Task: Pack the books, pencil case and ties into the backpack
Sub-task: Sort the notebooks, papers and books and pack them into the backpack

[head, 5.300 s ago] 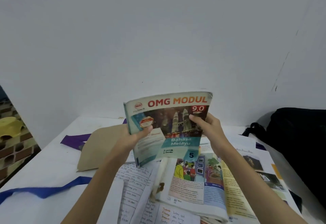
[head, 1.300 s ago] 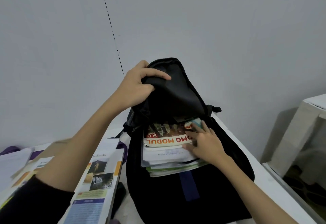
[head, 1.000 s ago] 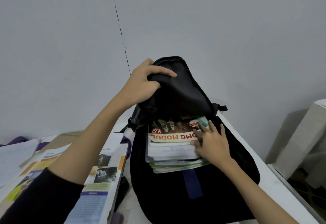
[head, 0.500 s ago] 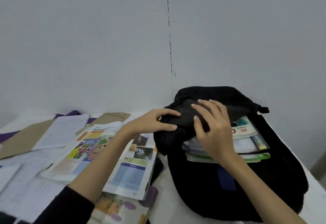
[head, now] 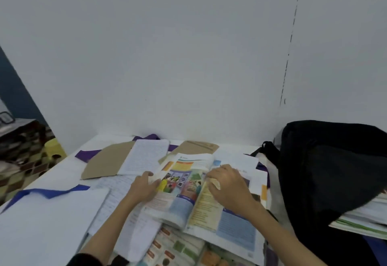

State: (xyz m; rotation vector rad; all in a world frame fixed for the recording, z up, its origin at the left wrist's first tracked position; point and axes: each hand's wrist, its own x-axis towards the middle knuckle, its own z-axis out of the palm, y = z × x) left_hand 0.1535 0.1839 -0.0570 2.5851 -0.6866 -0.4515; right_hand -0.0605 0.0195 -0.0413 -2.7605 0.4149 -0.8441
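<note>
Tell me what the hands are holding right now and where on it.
Both are on the open colourful textbook: the left hand grips its left page edge, and the right hand rests curled on the right page near the spine.

Left hand (head: pixel 144 187): palm down at the end of a bare forearm, fingers curled round the left page edge of the open, colourfully illustrated textbook (head: pixel 184 190).
Right hand (head: pixel 227 184): palm down, fingers bent, resting on the right-hand page.
Sleeve: dark, at the left elbow.
</note>
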